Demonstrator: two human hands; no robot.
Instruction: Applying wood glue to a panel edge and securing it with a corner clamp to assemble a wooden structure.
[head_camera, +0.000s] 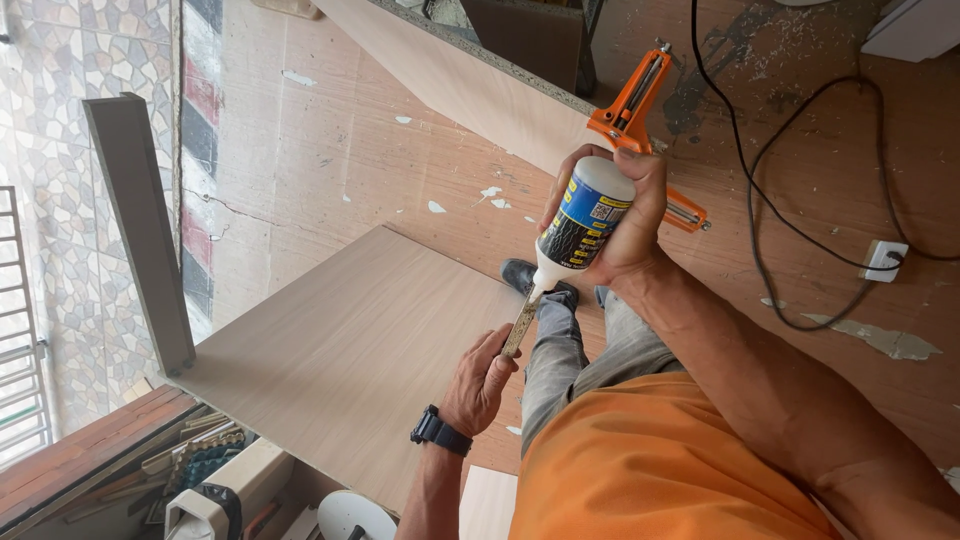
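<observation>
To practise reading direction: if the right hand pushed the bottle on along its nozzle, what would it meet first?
The right hand tilts the glue bottle down-left; its nozzle already seems to touch the wooden dowel in the left hand.

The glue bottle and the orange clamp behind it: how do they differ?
The glue bottle is white and rounded with a dark and blue label; the orange clamp is an angular tool with a metal bar. The bottle is tilted nozzle-down in the right hand, its tip on the small wooden piece that the left hand holds; the clamp lies unheld on the floor. Both are hand-sized workshop items.
</observation>
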